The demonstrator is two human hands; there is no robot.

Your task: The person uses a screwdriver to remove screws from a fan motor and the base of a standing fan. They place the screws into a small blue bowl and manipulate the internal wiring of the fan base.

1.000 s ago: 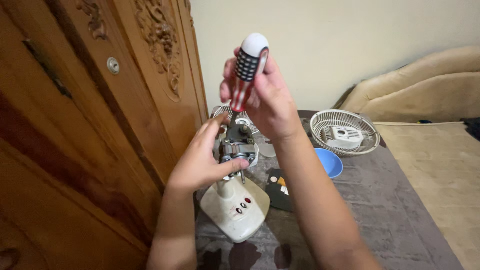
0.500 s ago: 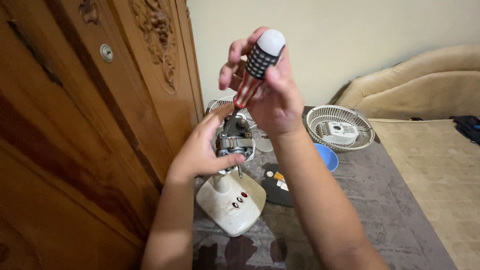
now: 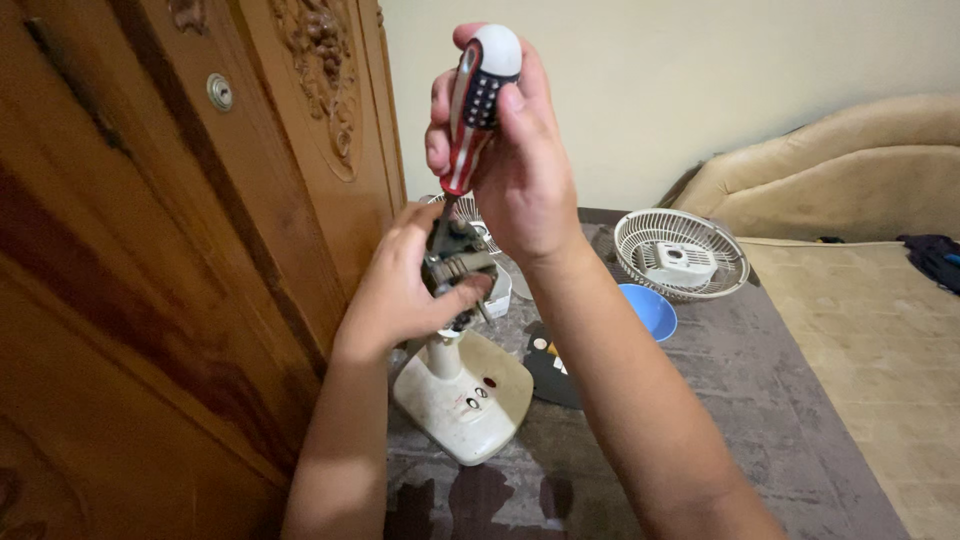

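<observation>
Both hands have barely moved — right hand (image 3: 520, 170) still holds the screwdriver (image 3: 475, 100).

The screwdriver (image 3: 478, 100) has a red, black and white handle with a rounded white cap; it stands nearly upright, tip down into the fan motor (image 3: 455, 262). The exposed metal motor sits atop a cream stand with an oval base (image 3: 465, 395).

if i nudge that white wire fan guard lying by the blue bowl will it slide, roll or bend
The white wire fan guard lies dished side up on the grey cloth, so it would probably slide or rock rather than roll. Its thin open ribs suggest it is light and may flex. It sits close to the blue bowl and could bump it.
</observation>
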